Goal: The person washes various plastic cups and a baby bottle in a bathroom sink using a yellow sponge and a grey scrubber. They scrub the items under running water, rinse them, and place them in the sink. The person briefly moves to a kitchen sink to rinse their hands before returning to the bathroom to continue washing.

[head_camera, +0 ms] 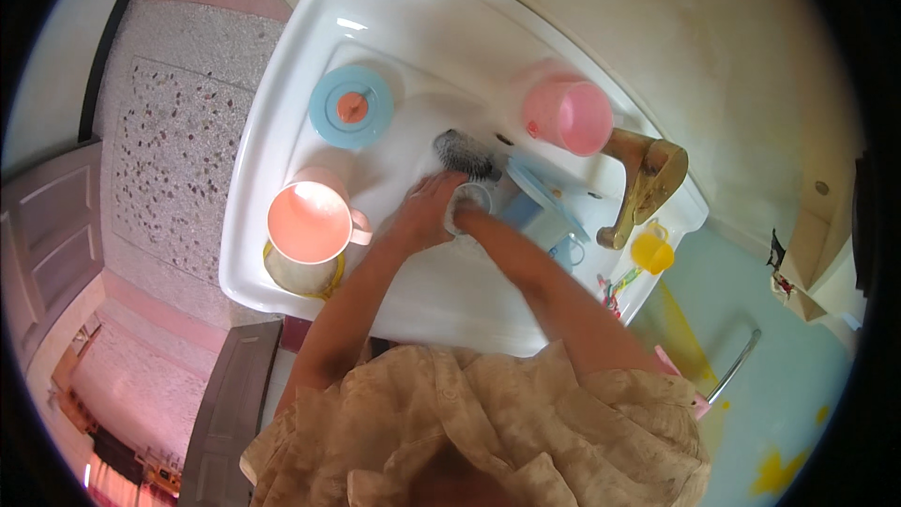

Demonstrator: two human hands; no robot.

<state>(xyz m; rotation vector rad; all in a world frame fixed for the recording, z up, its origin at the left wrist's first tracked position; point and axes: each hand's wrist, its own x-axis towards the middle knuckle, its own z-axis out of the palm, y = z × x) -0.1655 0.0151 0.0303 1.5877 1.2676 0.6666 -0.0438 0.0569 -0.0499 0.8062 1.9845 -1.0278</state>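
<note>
Over the white basin (394,282), my left hand (431,211) is wrapped around a clear glass (473,196). My right hand (467,218) reaches into the mouth of that glass; its fingers are mostly hidden there. Just beyond my left fingertips lies a dark bristled brush (464,153) on the basin floor. To the right of the glass, a light blue lid or plate (549,198) leans tilted, with a small blue cup (565,252) close to my right forearm.
A blue lid with an orange knob (352,107) sits at left, above a peach mug (310,222) and a yellow-rimmed round item (304,278). At right are a pink tumbler (584,116), a tarnished faucet (644,179), a yellow cup (652,252) and toothbrushes (619,285).
</note>
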